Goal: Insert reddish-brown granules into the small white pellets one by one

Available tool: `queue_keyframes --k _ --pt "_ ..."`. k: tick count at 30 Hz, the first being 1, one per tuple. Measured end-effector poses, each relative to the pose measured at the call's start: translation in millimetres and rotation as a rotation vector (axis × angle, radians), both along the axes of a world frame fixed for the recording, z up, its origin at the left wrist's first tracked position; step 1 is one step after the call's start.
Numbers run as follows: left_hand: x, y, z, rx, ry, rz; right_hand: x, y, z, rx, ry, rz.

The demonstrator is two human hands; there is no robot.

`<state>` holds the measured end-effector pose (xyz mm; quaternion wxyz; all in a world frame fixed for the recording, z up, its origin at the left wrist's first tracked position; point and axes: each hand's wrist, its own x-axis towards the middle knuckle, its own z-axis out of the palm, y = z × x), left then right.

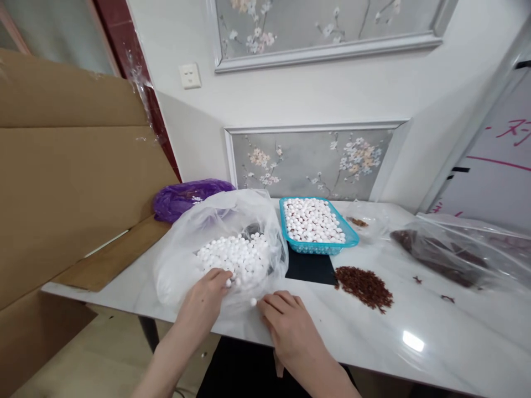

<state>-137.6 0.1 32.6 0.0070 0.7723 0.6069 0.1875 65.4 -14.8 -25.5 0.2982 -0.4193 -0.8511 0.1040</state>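
My left hand [211, 292] reaches over the near edge of a clear plastic bag [174, 265] full of small white balls [244, 257]. Its fingers are pressed together at a white ball [228, 282] by the bag's mouth. To the right, my right hand [286, 318] hovers low over the table's front edge, fingers curled together. A single white ball [253, 302] shows at its fingertips; the thumb is mostly hidden. Behind the hands stands a blue basket [350, 235] filled with white balls. A heap of red-brown small pieces [365, 287] lies right of my right hand.
A black flat sheet [311, 269] lies partly under the basket. A purple bag [182, 199] is at the back left, beside large cardboard [74, 182]. Plastic bags with brown contents [443, 251] lie at the right of the white table [357, 342].
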Motion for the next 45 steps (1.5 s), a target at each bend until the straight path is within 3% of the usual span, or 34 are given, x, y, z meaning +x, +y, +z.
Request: queue_keyframes --k 5,8,12,17,21,27,38,42,45 --pt "4.2 4.5 -1.7 -0.030 0.018 0.046 -16.1 3.4 12.0 0.042 -0.042 -0.125" --pt "4.2 4.2 -0.2 -0.024 -0.103 0.060 -29.4 9.0 17.4 0.069 -0.113 -0.168" --pt "3.7 -4.2 6.6 -0.060 -0.533 0.088 -33.6 11.6 18.7 0.028 -0.149 -0.158" --pt "9.5 -23.0 19.4 -0.298 -1.167 0.037 -23.0 13.3 29.2 -0.010 -0.084 -0.146" --pt "16.0 -33.6 25.8 -0.344 -1.415 -0.014 -22.6 32.6 47.0 0.052 -0.033 -0.146" --pt "16.0 -42.3 28.4 -0.223 -1.397 -0.023 -23.0 54.7 51.2 0.178 0.131 -0.169" --pt "17.5 -51.8 32.9 0.003 -1.131 -0.149 6.5 14.5 14.5 0.185 0.230 -0.024" --pt "17.8 -53.5 33.6 0.014 -1.116 -0.147 15.7 7.7 -1.8 0.205 0.255 -0.073" --pt "18.5 -53.7 33.1 -0.080 -1.237 -0.128 21.6 3.6 -12.1 0.237 0.279 -0.167"
